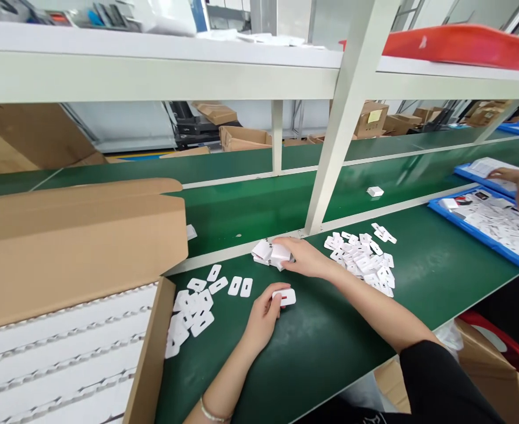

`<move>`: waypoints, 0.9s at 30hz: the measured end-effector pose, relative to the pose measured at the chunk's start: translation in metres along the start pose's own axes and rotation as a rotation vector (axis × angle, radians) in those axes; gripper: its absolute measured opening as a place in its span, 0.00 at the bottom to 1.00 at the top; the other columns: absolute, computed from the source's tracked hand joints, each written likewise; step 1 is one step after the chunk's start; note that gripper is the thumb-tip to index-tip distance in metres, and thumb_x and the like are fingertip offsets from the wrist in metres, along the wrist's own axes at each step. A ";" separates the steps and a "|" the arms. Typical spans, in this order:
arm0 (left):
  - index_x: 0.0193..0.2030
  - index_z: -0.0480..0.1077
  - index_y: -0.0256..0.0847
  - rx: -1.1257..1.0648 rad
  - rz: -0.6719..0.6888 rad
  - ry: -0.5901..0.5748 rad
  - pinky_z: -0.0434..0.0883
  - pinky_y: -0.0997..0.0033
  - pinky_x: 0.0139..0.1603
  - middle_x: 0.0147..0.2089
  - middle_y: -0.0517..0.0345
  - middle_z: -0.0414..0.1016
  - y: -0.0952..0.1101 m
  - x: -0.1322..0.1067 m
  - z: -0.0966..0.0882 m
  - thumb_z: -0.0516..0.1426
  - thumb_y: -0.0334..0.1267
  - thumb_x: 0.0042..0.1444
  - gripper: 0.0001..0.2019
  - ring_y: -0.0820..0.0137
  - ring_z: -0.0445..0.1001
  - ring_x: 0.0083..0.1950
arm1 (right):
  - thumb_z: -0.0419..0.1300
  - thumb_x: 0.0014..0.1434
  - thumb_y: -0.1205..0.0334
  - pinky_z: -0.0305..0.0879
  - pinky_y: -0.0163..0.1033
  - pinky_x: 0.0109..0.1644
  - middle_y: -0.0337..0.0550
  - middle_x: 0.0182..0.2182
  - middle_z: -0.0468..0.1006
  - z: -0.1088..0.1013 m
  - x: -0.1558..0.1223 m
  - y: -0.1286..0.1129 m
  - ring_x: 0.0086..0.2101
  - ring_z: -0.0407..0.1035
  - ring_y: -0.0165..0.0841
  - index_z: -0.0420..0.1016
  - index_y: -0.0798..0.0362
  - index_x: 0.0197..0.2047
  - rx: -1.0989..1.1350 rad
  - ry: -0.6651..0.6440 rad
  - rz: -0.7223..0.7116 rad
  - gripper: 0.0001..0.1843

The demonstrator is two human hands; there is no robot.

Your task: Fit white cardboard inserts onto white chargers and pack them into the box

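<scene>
In front of the slanted post [336, 147], leftward, the left hand [263, 316] pinched a white tag [290, 296], while the right hand [304, 257] spanned small white boxes [262, 249] beside its foot, grip unclear, so picking one up seemed underway, calling for a light pinch.

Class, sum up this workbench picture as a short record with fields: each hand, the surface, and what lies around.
Left hand: holds a white piece showing a red mark
Right hand: at a white cluster
Surface: green bench
Left: loose white pieces, open cardboard box
Right: larger loose pile, blue tray
</scene>
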State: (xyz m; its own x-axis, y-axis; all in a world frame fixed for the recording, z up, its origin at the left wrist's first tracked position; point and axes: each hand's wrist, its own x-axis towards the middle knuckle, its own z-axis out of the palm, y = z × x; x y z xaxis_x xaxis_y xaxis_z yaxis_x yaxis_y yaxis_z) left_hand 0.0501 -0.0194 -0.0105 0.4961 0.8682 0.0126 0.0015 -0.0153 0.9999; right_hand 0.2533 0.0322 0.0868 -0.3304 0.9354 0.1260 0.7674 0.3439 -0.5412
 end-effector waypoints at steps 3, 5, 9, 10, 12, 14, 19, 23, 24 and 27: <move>0.56 0.77 0.40 -0.015 -0.009 0.023 0.69 0.69 0.35 0.41 0.52 0.77 0.001 0.001 0.001 0.52 0.65 0.68 0.30 0.71 0.67 0.31 | 0.67 0.63 0.62 0.62 0.57 0.68 0.55 0.64 0.74 0.004 -0.010 -0.006 0.65 0.67 0.50 0.68 0.49 0.66 -0.027 0.166 0.039 0.30; 0.55 0.77 0.40 -0.028 0.003 0.049 0.69 0.69 0.35 0.43 0.51 0.78 0.002 0.002 0.002 0.53 0.65 0.67 0.30 0.71 0.67 0.31 | 0.63 0.68 0.54 0.68 0.52 0.60 0.54 0.55 0.78 0.006 -0.029 -0.016 0.56 0.73 0.47 0.70 0.50 0.60 -0.025 0.302 0.121 0.20; 0.57 0.76 0.41 -0.066 0.069 0.116 0.70 0.68 0.36 0.41 0.53 0.76 0.003 0.000 0.004 0.50 0.63 0.70 0.29 0.71 0.67 0.31 | 0.49 0.76 0.44 0.65 0.42 0.40 0.38 0.30 0.77 0.019 -0.065 -0.034 0.32 0.74 0.37 0.70 0.48 0.49 0.102 0.141 0.287 0.18; 0.58 0.76 0.42 -0.068 0.086 0.122 0.71 0.68 0.36 0.43 0.52 0.77 0.004 -0.001 0.005 0.50 0.62 0.71 0.28 0.72 0.68 0.31 | 0.47 0.76 0.43 0.64 0.41 0.39 0.36 0.29 0.75 0.024 -0.071 -0.036 0.31 0.73 0.36 0.69 0.48 0.48 0.186 0.070 0.285 0.19; 0.58 0.76 0.43 -0.057 0.113 0.119 0.72 0.68 0.37 0.49 0.51 0.77 0.005 -0.002 0.005 0.50 0.61 0.71 0.26 0.72 0.68 0.32 | 0.44 0.77 0.42 0.63 0.40 0.39 0.36 0.30 0.76 0.036 -0.077 -0.037 0.32 0.73 0.35 0.68 0.47 0.48 0.385 0.013 0.251 0.21; 0.57 0.76 0.44 -0.041 0.133 0.118 0.72 0.68 0.38 0.54 0.49 0.76 0.005 -0.004 0.005 0.51 0.61 0.71 0.26 0.72 0.69 0.34 | 0.45 0.77 0.41 0.65 0.40 0.40 0.36 0.31 0.77 0.047 -0.078 -0.034 0.33 0.73 0.35 0.68 0.47 0.50 0.557 0.036 0.229 0.21; 0.60 0.75 0.43 -0.034 0.158 0.094 0.74 0.66 0.41 0.57 0.47 0.76 0.005 -0.004 0.003 0.44 0.60 0.74 0.28 0.68 0.72 0.40 | 0.54 0.73 0.40 0.66 0.41 0.41 0.39 0.35 0.79 0.066 -0.079 -0.025 0.35 0.73 0.36 0.67 0.49 0.53 0.699 0.084 0.240 0.21; 0.55 0.78 0.43 0.042 0.183 0.093 0.73 0.65 0.43 0.51 0.48 0.79 0.006 -0.002 0.000 0.48 0.59 0.73 0.26 0.64 0.75 0.43 | 0.52 0.73 0.42 0.66 0.41 0.40 0.39 0.35 0.79 0.065 -0.081 -0.028 0.35 0.73 0.36 0.66 0.49 0.53 0.604 0.094 0.255 0.19; 0.54 0.79 0.43 0.047 0.183 0.107 0.73 0.65 0.43 0.50 0.49 0.80 0.006 -0.002 0.000 0.48 0.60 0.73 0.27 0.64 0.75 0.43 | 0.51 0.74 0.43 0.66 0.41 0.40 0.40 0.35 0.79 0.060 -0.080 -0.032 0.35 0.73 0.37 0.66 0.49 0.53 0.547 0.063 0.258 0.18; 0.52 0.79 0.41 -0.009 0.144 0.195 0.72 0.67 0.39 0.50 0.47 0.80 0.006 -0.002 0.000 0.48 0.61 0.73 0.28 0.65 0.74 0.41 | 0.51 0.75 0.47 0.65 0.41 0.38 0.45 0.36 0.82 0.033 -0.067 -0.048 0.36 0.76 0.41 0.69 0.50 0.52 0.243 -0.118 0.243 0.17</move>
State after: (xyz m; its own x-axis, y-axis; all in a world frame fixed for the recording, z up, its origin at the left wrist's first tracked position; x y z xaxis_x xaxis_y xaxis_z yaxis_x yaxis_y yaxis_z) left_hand 0.0493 -0.0209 -0.0047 0.3134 0.9368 0.1555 -0.0654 -0.1421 0.9877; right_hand 0.2205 -0.0495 0.0770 -0.2262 0.9667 -0.1196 0.6832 0.0700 -0.7268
